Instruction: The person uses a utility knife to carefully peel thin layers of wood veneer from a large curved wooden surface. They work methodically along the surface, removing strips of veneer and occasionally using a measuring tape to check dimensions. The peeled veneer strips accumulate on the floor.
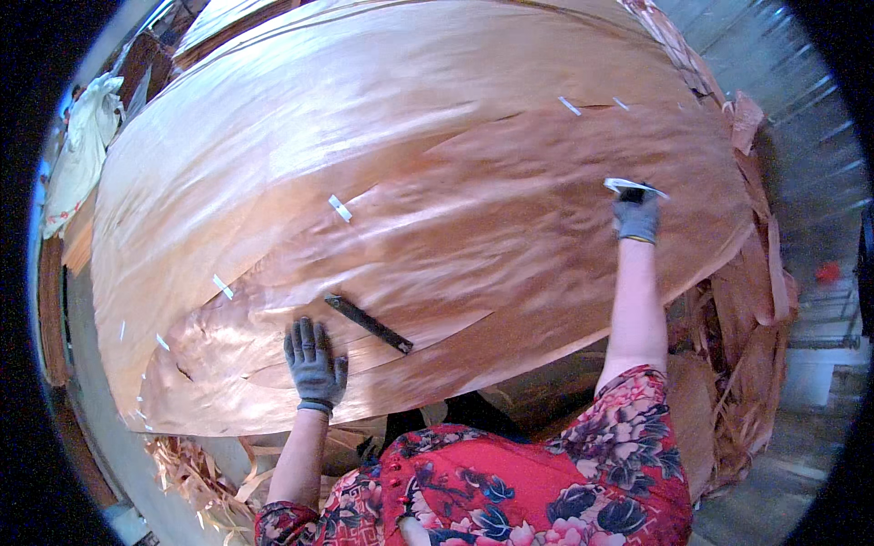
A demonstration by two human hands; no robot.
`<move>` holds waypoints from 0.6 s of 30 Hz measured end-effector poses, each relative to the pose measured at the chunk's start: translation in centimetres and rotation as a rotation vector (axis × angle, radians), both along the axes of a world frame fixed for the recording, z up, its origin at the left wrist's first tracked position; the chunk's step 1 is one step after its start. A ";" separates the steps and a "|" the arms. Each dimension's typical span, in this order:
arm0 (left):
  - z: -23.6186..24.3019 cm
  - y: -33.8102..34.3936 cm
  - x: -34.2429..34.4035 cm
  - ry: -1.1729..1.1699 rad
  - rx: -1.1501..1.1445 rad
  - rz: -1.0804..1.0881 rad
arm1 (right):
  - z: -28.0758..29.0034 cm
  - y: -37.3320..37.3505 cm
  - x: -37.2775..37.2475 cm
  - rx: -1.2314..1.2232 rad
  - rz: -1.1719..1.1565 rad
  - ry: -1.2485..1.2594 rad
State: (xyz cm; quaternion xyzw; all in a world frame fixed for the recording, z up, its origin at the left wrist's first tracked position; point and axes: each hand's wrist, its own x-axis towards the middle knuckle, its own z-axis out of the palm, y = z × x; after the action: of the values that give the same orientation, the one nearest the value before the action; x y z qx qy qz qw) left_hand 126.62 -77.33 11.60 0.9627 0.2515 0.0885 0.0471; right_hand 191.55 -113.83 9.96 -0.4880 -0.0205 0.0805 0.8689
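Observation:
A large reddish-brown wood veneer sheet (473, 209) spreads in front of me, overlapping a paler veneer sheet (273, 136) on the far side. My left hand (315, 366), in a dark grey glove, lies flat on the near part with its fingers stretched out. Just right of its fingertips rests a dark, narrow flat bar (369, 323), set slantwise; its exact kind is unclear. Farther right, my gloved right hand (636, 211) is closed on a strip of white tape (624, 185) above the sheet. Short white tape pieces (340, 208) stick along the seam between the sheets.
Torn veneer scraps (742, 337) hang and pile along the right side, and more shreds (196, 473) lie on the floor at the lower left. A pale cloth bag (84, 150) stands at the far left. The sheet's near edge curves just before my body.

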 end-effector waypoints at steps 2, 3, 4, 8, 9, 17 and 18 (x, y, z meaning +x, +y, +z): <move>1.3 0.0 -3.3 0.062 0.046 0.095 | 2.3 2.1 -4.4 0.228 -0.067 0.026; 1.4 0.2 -3.7 0.067 0.049 0.113 | 5.1 1.1 -6.3 0.130 -0.096 -0.052; 1.3 0.4 -3.7 0.070 0.040 0.113 | 8.1 -1.1 -8.1 0.019 -0.142 -0.135; 1.6 0.4 -3.0 0.033 -0.004 0.057 | 18.2 -7.2 -18.4 -0.752 -0.370 -0.458; 2.1 0.5 -2.9 0.021 -0.028 0.033 | 19.4 -7.0 -22.3 -0.939 -0.396 -0.622; 10.1 -3.3 2.0 -0.448 -0.687 -0.247 | 19.5 5.1 -44.7 -1.266 0.309 -0.469; 11.7 -4.6 3.4 -0.454 -0.763 -0.307 | 19.4 6.7 -46.4 -1.273 0.324 -0.504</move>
State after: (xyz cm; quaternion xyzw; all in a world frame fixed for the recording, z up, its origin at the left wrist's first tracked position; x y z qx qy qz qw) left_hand 130.00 -81.93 23.25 0.8588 0.1042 0.1902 0.4641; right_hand 145.19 -107.15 29.32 -0.8962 -0.2424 0.0899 0.3605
